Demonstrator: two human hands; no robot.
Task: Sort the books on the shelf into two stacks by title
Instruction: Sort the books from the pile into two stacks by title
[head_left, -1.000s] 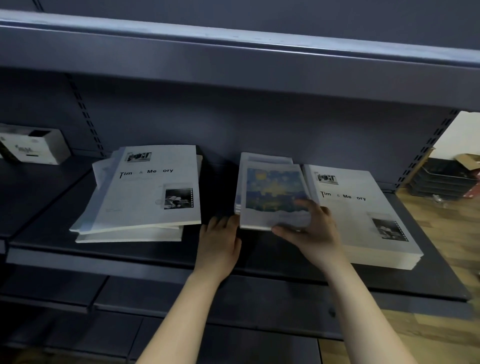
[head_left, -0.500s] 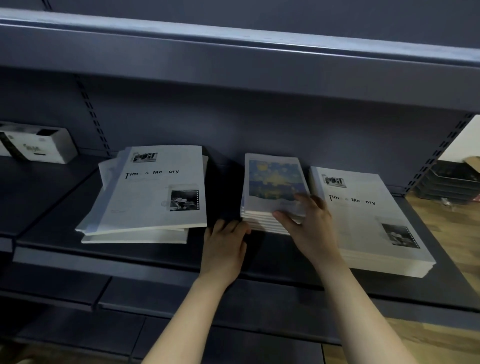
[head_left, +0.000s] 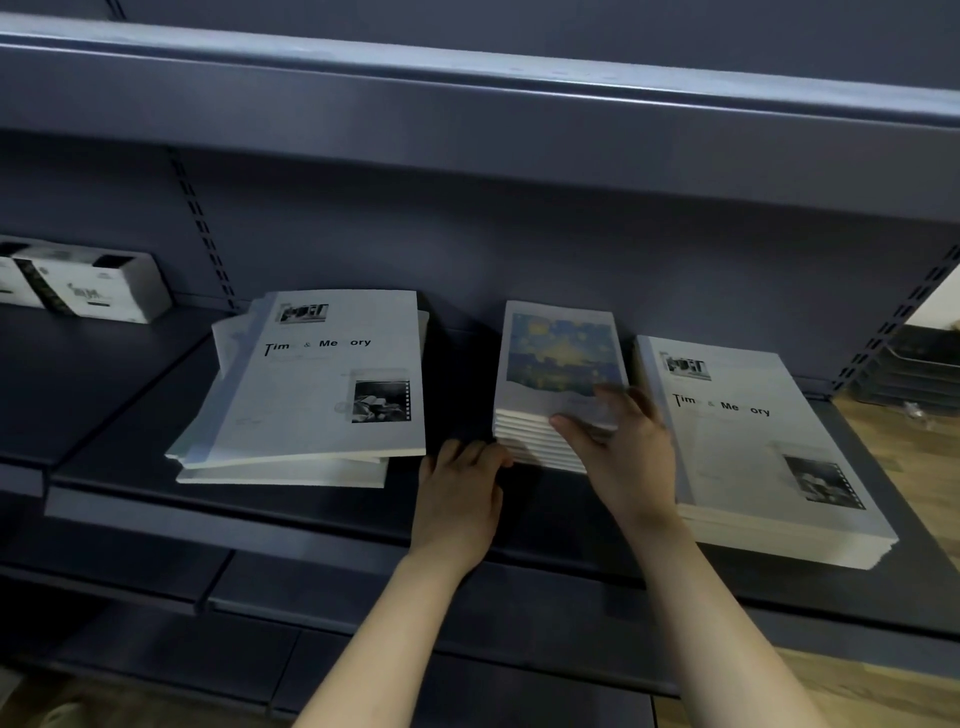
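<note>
Three piles lie on the dark shelf (head_left: 119, 447). At the left, a loose, skewed pile of white "Time & Memory" books (head_left: 311, 384). In the middle, a neat stack of smaller books with a blue and yellow painted cover (head_left: 550, 353). At the right, a squared stack of "Time & Memory" books (head_left: 737, 431). My right hand (head_left: 623, 457) rests on the middle stack's front right corner, fingers on the top cover and thumb along its front edge. My left hand (head_left: 457, 493) lies flat on the shelf, fingertips against that stack's front left corner.
A white carton (head_left: 98, 291) sits on the neighbouring shelf section at far left. The upper shelf (head_left: 467, 93) overhangs the books. Black stacked trays (head_left: 919, 369) stand on the wooden floor to the right. A lower shelf runs beneath my forearms.
The painted-cover book in my right hand went from overhanging the middle stack to lying square on top of it. My left hand slid up to the stack's front left corner.
</note>
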